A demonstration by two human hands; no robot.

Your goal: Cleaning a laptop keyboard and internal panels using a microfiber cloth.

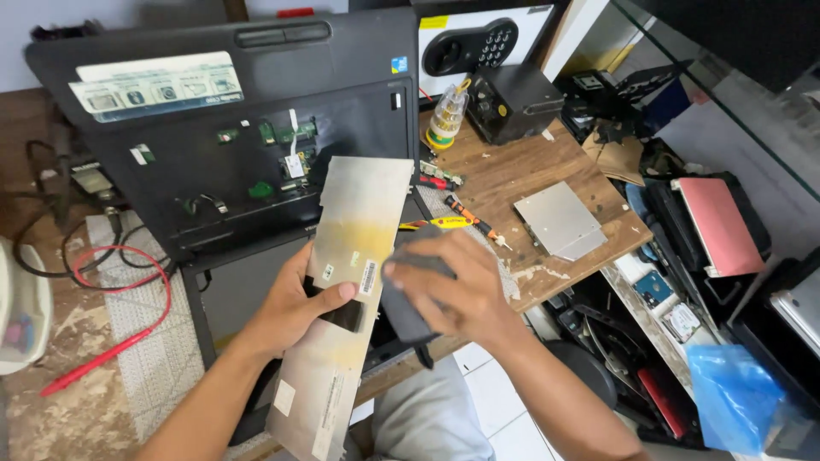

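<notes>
My left hand (296, 309) grips a long silver keyboard panel (350, 248) turned back side up, with yellowish stains and small stickers, tilted over an opened black laptop (256, 137). My right hand (457, 286) holds a dark grey cloth (406, 312) pressed against the panel's right edge. The laptop's keyboard bay shows green circuit parts and ribbon cables.
A silver optical drive (559, 220) lies on the wooden table (521, 166) to the right. Yellow-handled and orange-handled screwdrivers (453, 218), a small bottle (448, 115) and a black box (512, 102) stand behind. Red and black cables (128, 290) lie left. Shelves of laptops and parts fill the right.
</notes>
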